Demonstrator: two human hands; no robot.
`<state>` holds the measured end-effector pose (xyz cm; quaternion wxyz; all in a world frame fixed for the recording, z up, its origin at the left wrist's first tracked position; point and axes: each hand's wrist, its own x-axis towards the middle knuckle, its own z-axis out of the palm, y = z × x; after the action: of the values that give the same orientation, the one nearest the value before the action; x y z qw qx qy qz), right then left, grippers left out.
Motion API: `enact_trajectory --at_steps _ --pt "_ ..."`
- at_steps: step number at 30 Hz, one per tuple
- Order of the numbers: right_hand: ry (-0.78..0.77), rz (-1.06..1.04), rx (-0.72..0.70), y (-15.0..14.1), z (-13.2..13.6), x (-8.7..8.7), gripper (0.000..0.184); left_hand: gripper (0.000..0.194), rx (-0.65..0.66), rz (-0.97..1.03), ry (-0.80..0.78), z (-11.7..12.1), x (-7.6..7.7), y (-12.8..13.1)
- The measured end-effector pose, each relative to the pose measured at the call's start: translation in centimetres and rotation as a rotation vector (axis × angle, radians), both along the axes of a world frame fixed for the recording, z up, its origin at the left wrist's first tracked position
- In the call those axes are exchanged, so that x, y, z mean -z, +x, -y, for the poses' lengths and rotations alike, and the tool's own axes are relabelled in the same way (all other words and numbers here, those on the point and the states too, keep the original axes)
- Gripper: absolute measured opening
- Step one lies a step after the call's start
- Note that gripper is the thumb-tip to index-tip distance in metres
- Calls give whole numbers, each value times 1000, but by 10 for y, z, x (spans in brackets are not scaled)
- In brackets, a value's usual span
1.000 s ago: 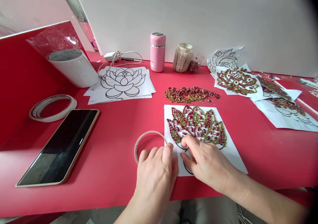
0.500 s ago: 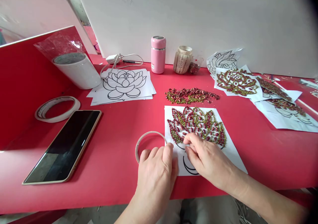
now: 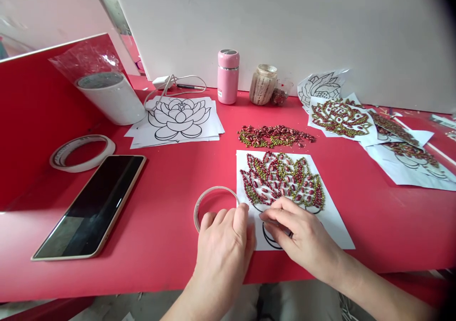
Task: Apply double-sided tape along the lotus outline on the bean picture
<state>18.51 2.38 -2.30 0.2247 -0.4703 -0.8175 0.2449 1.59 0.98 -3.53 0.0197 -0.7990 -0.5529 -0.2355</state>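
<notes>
A white sheet [image 3: 327, 226] lies before me with a black-outlined lotus, its upper petals covered by red and green beans [image 3: 285, 178]. My left hand [image 3: 224, 240] is closed over the near side of a thin roll of tape [image 3: 213, 193], beside the sheet's left edge; its fingertips are hidden. My right hand [image 3: 299, 231] is over the lower part of the drawing, just below the beans. Its thumb and forefinger come together in a pinch, and whatever is between them is too small to make out.
A loose bean pile [image 3: 274, 136] lies beyond the sheet. Leftward are a phone [image 3: 92, 207], a wider tape roll [image 3: 59, 157] and printed lotus sheets [image 3: 181, 117]. Behind stand a pink flask [image 3: 228, 79] and a jar [image 3: 262, 86]; bean-covered pictures [image 3: 340, 117] lie at right.
My right hand has shifted slightly down the sheet, away from the beans, and its fingers have turned. My left hand stays in place over the tape.
</notes>
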Motion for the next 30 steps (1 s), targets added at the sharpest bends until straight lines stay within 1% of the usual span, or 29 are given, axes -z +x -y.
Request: enact_trajectory --at_steps 4,8,13,17,20,24,27,30 --pt "75 19 33 -1 2 7 18 17 -8 -26 -10 -3 -2 1" --pt "120 29 46 -1 3 10 18 14 -48 -98 -14 -8 -2 4" --pt "109 18 34 0 3 10 18 11 -68 -108 28 -9 -2 4" --pt "123 84 26 -2 2 7 15 9 -73 -116 31 -9 -3 4" --pt "105 120 35 -3 2 5 13 7 -78 -109 31 -9 -3 4" --pt "77 105 35 -3 3 7 13 3 -91 -104 28 -9 -4 4" --pt "78 104 23 -1 4 7 14 2 -97 -102 25 -10 -4 4" --pt "72 96 1 -1 6 6 12 3 -92 -95 31 -10 -3 5"
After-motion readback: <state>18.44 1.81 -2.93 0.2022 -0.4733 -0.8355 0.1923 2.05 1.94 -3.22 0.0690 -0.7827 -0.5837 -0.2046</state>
